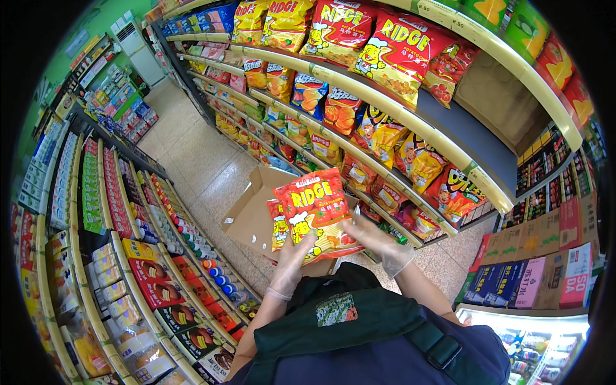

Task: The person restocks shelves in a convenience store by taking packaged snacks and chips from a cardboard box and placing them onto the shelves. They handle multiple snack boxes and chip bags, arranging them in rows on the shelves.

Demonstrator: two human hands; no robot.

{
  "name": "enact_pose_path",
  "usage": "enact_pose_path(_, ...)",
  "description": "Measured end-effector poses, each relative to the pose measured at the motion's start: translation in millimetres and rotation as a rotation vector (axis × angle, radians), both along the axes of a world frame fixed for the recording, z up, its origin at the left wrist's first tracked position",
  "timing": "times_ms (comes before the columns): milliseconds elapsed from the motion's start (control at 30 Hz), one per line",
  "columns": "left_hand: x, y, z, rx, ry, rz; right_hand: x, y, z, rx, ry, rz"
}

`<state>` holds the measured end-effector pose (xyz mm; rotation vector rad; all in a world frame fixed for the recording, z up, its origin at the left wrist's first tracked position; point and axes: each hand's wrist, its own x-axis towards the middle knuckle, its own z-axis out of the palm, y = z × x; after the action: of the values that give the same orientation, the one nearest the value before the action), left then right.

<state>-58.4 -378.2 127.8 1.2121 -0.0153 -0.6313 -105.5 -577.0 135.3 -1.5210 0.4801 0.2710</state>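
Observation:
In front of my body I hold a red bag of Ridge potato chips (320,207), its printed face turned up. My left hand (294,255), in a clear plastic glove, grips its lower left edge with the thumb on top. On the lower right side, my right hand (375,238), gloved likewise, grips the same bag. A second red chip bag (278,226) shows behind the first at its left; which fingers support it is hidden. Beneath the bags is an open cardboard carton (250,214), its inside mostly covered by them.
Ahead, a chip shelf (462,139) holds red chip bags (392,53), yellow chip bags (286,24) and an open brown carton (500,101). Packed snack shelves (113,269) line the left side. Stacked drink cartons (534,264) and a lit drinks cooler (539,346) stand at right.

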Motion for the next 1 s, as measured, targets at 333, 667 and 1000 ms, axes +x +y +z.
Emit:
enact_pose_path(333, 1, 1, 10, 0.177, -0.118, -0.013, -10, 19, 0, 0.053, -0.178, -0.263)
enact_pose_path(667, 8, 8, -4, 0.001, 0.026, -0.059, -11, 10, -8, 0.249, -0.203, -0.225)
enact_pose_path(1000, 10, -11, 1, -0.32, 0.099, 0.116, -24, 6, 11, 0.268, -0.25, -0.264)
